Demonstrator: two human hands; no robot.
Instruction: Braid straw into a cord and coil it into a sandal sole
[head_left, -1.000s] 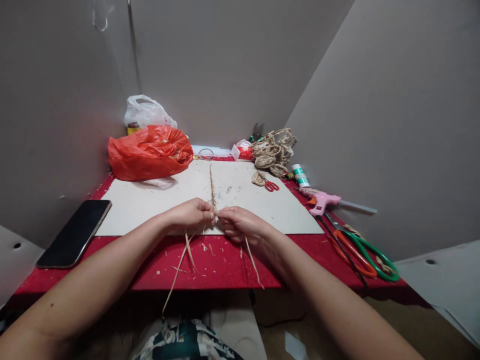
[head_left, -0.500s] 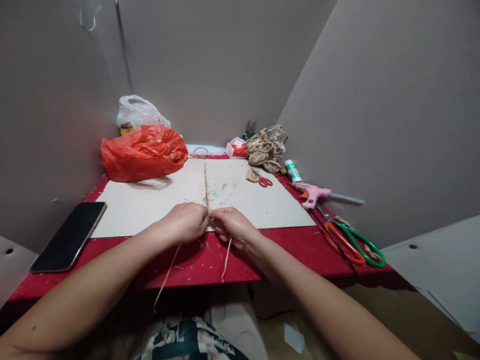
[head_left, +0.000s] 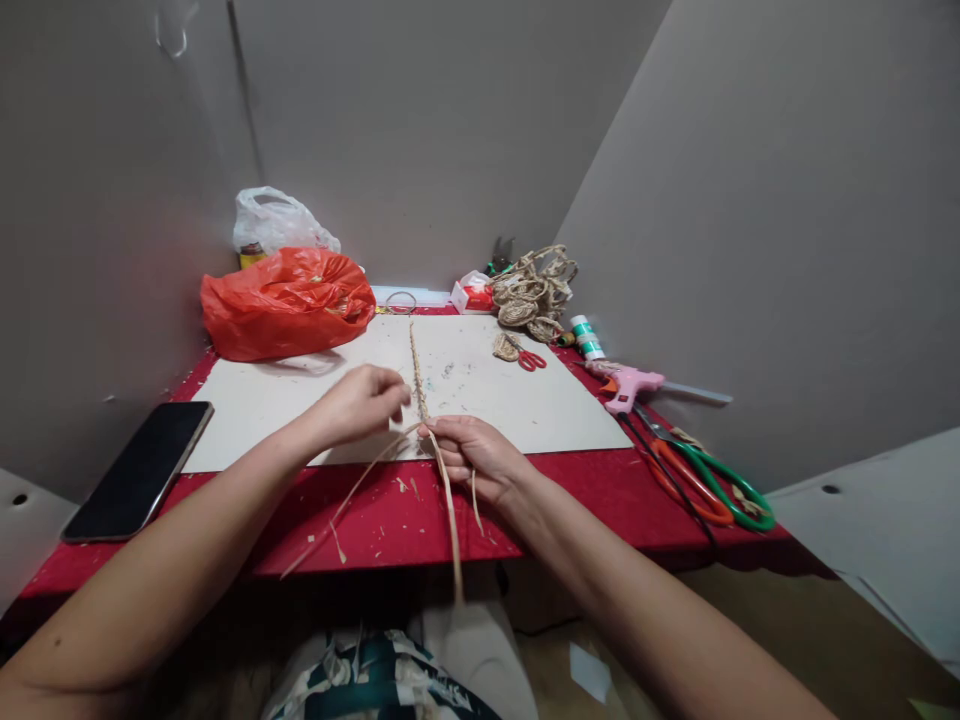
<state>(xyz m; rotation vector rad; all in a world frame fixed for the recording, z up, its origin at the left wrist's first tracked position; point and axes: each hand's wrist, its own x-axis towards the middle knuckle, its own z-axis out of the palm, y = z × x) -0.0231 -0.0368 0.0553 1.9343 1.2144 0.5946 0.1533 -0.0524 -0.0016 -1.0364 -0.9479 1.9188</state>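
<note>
red bag (head_left: 288, 303) beyond braided straw (head_left: 417, 372)

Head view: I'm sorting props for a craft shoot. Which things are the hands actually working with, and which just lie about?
In use:
left hand and right hand, both pinching the straw braid
loose straw strands
white board beneath

Lying about:
phone
red bag
white bag
twine pile
small red scissors
glue gun
large scissors

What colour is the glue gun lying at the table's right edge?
Pink, with an orange trigger: the glue gun shows best in the head view.
</note>
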